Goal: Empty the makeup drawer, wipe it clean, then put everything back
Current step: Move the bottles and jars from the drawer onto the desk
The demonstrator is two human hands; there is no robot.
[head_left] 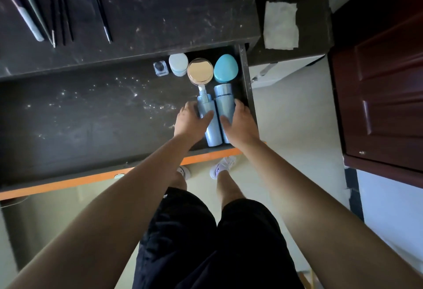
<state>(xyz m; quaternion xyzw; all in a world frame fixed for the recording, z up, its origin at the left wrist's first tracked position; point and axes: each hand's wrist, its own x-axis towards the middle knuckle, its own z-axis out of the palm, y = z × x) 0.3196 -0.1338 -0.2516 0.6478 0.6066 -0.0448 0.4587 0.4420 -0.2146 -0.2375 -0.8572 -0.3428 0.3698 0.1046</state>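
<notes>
Obs: the drawer (248, 87) is standing pulled out below the counter (146, 9). Two blue bottles are lying flat in its right end, side by side and touching, long axes running front to back, tops pointing away from you.

- Your left hand (191, 122) is gripping the pump bottle (213, 133): thumb lying across its body, fingers (188, 106) curling down its left flank.
- Your right hand (241, 125) is gripping the capped bottle (223, 103): thumb on top, the other digits wrapping the right flank, close against the drawer's right wall.
- Each hand is sitting at mid-body of its own bottle, so neither arm is needing to cross.

The key relation: both axes are lining up with your forearms, so any lift or set-down is going along the bottle length. The pump nozzle is nearly touching the gold-lidded jar (200, 70) behind it; the teal case (226, 68) is sitting just beyond the capped bottle.

Judgement: whether you are lifting out or laying back cannot be told. White specks are showing on the drawer floor to the left. Brushes (100, 7) are lying on the counter, a tissue (281, 25) is off to the right.
</notes>
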